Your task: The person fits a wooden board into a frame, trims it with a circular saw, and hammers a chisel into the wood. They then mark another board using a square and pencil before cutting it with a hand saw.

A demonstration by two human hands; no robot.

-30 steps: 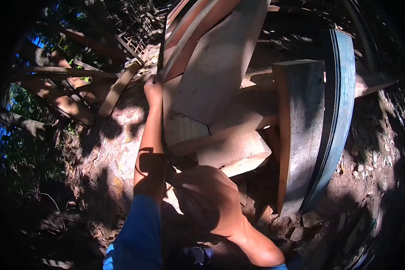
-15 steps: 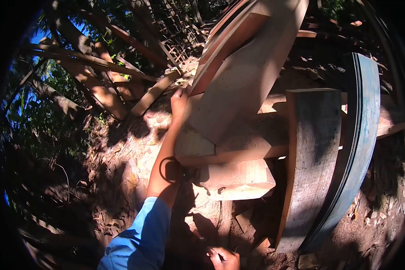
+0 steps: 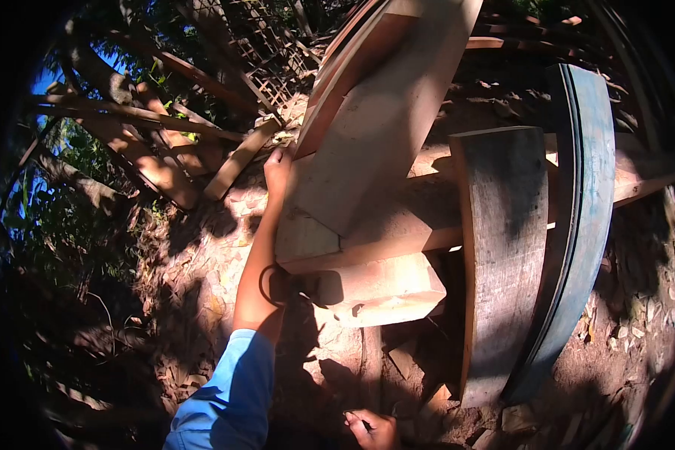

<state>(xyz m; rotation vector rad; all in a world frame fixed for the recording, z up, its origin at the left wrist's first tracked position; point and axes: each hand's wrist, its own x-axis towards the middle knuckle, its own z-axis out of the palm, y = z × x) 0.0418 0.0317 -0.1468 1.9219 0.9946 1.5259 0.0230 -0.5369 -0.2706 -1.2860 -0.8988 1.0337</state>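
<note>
A large thick wooden slab (image 3: 375,127) slants away from me, with its near end on a block of wood. My left hand (image 3: 278,171) reaches forward and is closed on the slab's left edge, where several thinner boards (image 3: 352,75) lean along it. Its fingertips are partly hidden by the wood. Low in the view, my right hand (image 3: 375,430) is curled with thumb and fingers together. A small dark tip shows at its fingers, too small to name. Below the slab's near end juts a pale squared block (image 3: 390,292).
A curved grey-brown plank (image 3: 506,262) and a curved bluish plank (image 3: 589,195) lean upright on the right against a horizontal beam (image 3: 637,180). Loose boards (image 3: 240,161) and branches stand at the left. Wood chips and leaves cover the ground (image 3: 202,277).
The view has shifted slightly, so the slab and planks sit further left and a little higher. My left hand stays at the slab's edge; my right hand remains curled.
</note>
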